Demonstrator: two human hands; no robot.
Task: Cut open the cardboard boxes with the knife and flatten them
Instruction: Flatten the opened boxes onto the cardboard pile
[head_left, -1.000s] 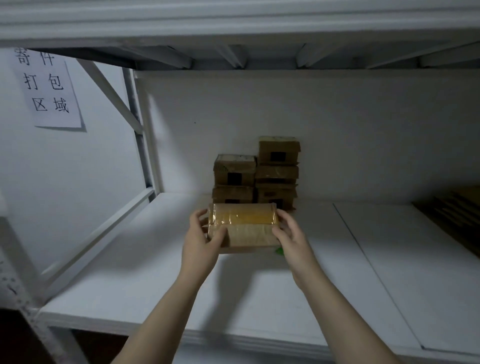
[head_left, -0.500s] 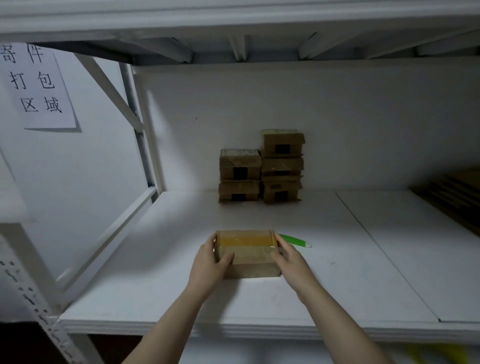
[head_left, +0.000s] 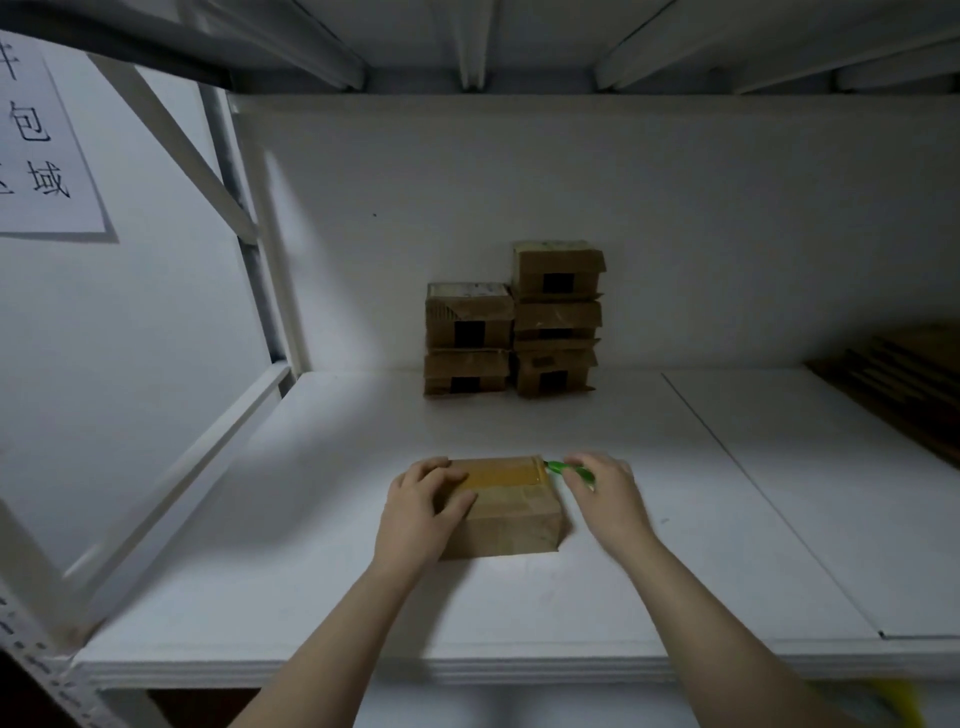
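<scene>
While the left hand (head_left: 423, 512) lies flat on the taped box (head_left: 501, 506) on the shelf (head_left: 519, 618), the green knife (head_left: 569, 471) lies at the box's 2 o'clock, long axis running rightward. Nearest, the right hand (head_left: 605, 493) hovers over it, fingers curled, apparently not gripping yet.
</scene>
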